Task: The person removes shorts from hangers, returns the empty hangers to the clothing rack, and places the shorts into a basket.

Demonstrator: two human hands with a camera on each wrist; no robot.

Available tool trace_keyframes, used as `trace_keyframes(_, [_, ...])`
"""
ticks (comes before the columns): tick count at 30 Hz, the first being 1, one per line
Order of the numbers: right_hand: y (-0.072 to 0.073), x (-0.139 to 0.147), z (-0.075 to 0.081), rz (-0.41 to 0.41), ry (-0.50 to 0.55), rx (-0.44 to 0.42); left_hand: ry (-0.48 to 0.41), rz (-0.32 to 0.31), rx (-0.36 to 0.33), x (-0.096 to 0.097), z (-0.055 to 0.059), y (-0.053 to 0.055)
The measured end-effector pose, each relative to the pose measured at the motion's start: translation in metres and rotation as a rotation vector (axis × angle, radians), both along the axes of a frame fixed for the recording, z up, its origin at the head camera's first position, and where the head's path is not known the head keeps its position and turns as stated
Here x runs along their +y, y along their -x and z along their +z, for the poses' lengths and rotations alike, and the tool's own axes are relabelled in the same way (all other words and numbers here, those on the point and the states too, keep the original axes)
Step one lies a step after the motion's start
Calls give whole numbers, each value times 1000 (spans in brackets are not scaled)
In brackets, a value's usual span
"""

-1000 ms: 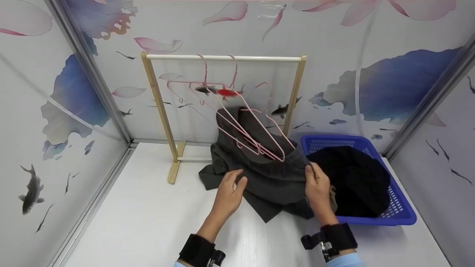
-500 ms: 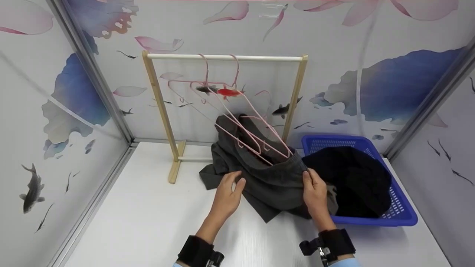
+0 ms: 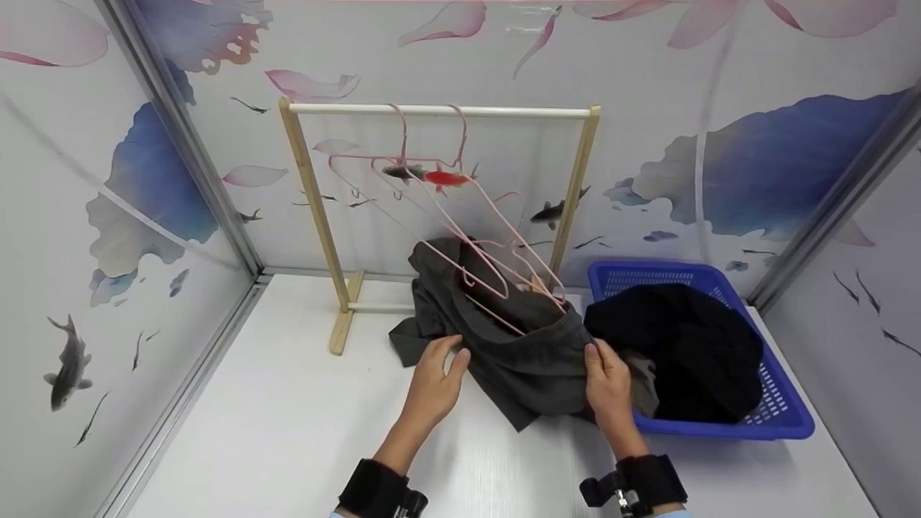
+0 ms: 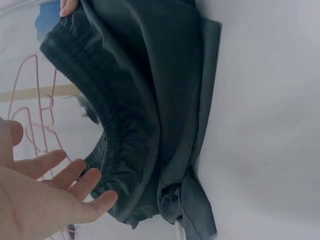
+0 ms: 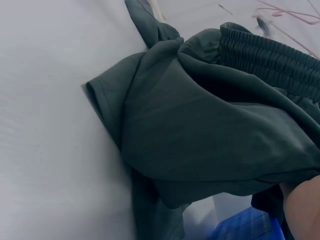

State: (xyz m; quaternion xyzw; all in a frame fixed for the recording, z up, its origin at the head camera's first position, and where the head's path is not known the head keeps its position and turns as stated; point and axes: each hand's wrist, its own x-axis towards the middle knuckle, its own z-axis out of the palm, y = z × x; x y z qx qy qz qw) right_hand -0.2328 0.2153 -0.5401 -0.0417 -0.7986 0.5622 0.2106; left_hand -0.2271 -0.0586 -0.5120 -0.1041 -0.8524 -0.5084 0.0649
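Note:
Dark grey elastic-waisted pants (image 3: 529,374) are bunched on the white table, their waist opening tilted up toward the rack. My right hand (image 3: 610,381) pinches the waistband at its right end, thumb on the near side. Beside the left part of the pants is my left hand (image 3: 434,385), fingers spread and holding nothing; the left wrist view shows its fingers before the gathered waistband (image 4: 75,57). Whether they touch the cloth I cannot tell. A loose pink hanger (image 3: 512,248) reaches into the waist opening, its lower part hidden by the cloth.
Behind stands a wooden rack with a white rail (image 3: 345,109). Two pink hangers (image 3: 489,205) hang from it, slanting over the pants. At right a blue basket (image 3: 788,424) holds black clothing (image 3: 676,345). Printed wall panels enclose the table's back and sides.
My right hand has drawn the waistband slightly down and toward me. The loose hanger has sunk lower with the pants, its hook dropping. My left hand has barely moved.

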Motion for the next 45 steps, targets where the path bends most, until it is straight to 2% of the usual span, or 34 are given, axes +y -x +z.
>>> trace_keyframes(6, [-3, 0, -9, -5, -16, 26, 12, 7, 12, -2, -5, -1])
trace_keyframes(10, [-6, 0, -14, -3, -34, -26, 17, 12, 7, -5, -9, -2])
trace_keyframes(17, [-12, -2, -21, 38, -4, -108, 37, 31, 3, -12, -13, -2])
trace_keyframes(25, [-19, -2, -27, 85, 23, -135, 63, 48, 3, -19, -13, -2])
trace_keyframes(30, [-20, 0, -31, 108, -20, -142, 68, 48, -3, -23, -12, -1])
trace_keyframes(33, [-21, 2, -30, 113, -33, -160, 63, 50, -14, -25, -13, 0])
trace_keyframes(37, [-21, 4, -30, 115, -32, -192, 74, 52, 4, -26, -13, 2])
trace_keyframes(45, [-23, 9, -31, 139, -27, -186, 79, 50, -2, -30, -14, 7])
